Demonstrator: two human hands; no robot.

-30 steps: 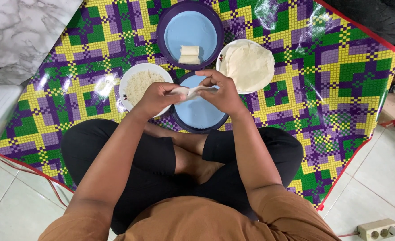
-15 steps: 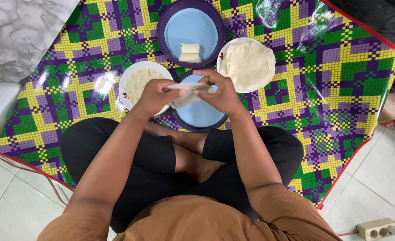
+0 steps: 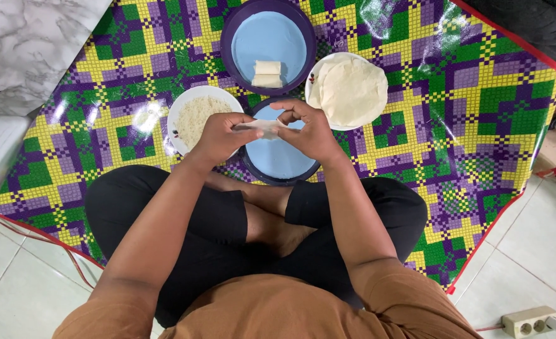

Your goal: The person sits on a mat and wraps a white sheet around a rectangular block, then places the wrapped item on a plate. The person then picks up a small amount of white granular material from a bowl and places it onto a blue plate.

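1. I see my left hand [image 3: 218, 135] curled, knuckles up, fingers closed on the left end of a pale wrapper roll [image 3: 264, 128].
2. My right hand [image 3: 309, 129] mirrors it, fingers bent inward and pinching the roll's right end.
3. The roll is held just above the near blue plate [image 3: 278, 160], between the bowl of white filling [image 3: 196, 116] and the plate of round wrappers [image 3: 351, 91].
4. Two finished rolls [image 3: 267, 73] lie on the far blue plate [image 3: 268, 41].

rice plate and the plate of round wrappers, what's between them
In the head view, both hands, the left hand and the right hand, hold a pale wrapper there above the near blue plate, between rice plate and wrapper plate.
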